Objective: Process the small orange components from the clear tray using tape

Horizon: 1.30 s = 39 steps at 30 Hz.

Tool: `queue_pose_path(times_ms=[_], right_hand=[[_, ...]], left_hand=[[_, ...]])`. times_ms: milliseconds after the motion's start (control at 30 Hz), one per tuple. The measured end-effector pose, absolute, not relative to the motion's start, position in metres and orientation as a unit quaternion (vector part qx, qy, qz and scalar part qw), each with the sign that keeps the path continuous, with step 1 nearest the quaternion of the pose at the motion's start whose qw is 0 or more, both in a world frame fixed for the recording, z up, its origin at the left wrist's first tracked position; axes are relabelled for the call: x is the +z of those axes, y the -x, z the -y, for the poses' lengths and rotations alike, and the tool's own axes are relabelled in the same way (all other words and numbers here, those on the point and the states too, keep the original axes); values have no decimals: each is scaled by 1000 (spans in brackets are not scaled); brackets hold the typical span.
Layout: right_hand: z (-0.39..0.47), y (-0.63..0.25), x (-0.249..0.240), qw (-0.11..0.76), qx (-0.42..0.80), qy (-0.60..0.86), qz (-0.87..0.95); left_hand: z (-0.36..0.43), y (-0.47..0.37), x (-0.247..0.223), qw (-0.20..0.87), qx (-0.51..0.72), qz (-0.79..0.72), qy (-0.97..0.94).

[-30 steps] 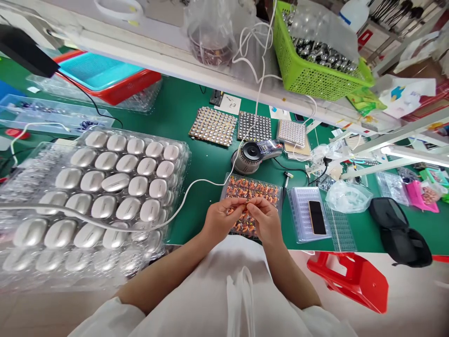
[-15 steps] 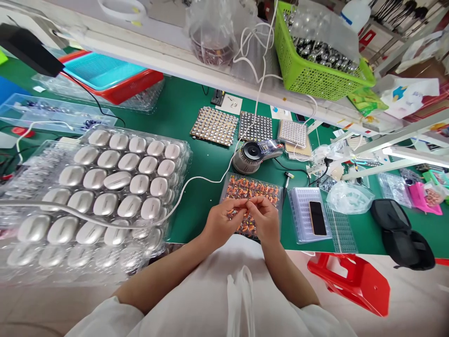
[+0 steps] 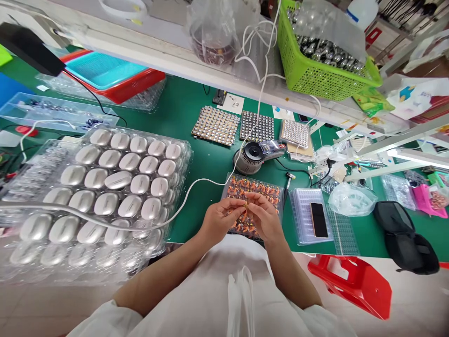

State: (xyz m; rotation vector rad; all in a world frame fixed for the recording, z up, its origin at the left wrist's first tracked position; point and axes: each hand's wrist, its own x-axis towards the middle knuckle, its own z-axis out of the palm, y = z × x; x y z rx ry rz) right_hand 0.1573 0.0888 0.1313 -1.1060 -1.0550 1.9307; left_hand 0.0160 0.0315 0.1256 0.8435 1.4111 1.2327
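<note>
Head view: at left, silvery cases (image 3: 106, 204) are arranged in rows; just below centre, by the left hand (image 3: 219, 220) and right hand (image 3: 270, 223) a tiny piece (image 3: 246, 206) is pinched above orange parts (image 3: 271, 189); at right, a phone (image 3: 319, 220) is laid on stacked trays (image 3: 300, 220).

A head-worn camera looks forward and steeply down past the wearer's white garment (image 3: 203, 299), close above the hands (image 3: 219, 220) near the front edge of the green counter (image 3: 192, 210), its wide, slightly tilted view reaching a shelf (image 3: 157, 49) along the top.
</note>
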Motion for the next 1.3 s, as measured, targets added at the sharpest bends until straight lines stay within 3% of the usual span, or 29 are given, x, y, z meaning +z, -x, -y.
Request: queue_pose_path(times_ms=[267, 433, 667, 767, 1000, 1300], right_hand=[[-97, -166, 132, 281, 726, 387, 494], [-95, -161, 129, 334, 661, 386, 549], [-84, -152, 125, 403, 608, 439, 523], [-81, -149, 124, 425, 606, 442, 507], [-78, -146, 124, 447, 607, 424, 502], [-77, -145, 125, 436, 583, 420, 541]], left_hand=[[-28, -13, 129, 526, 514, -574, -360], [-29, -13, 126, 516, 503, -576, -386], [-28, -11, 127, 237, 538, -604, -538], [-29, -13, 128, 196, 555, -577, -566], [-30, -15, 127, 230, 567, -588, -529], [-29, -11, 128, 374, 566, -589, -438]])
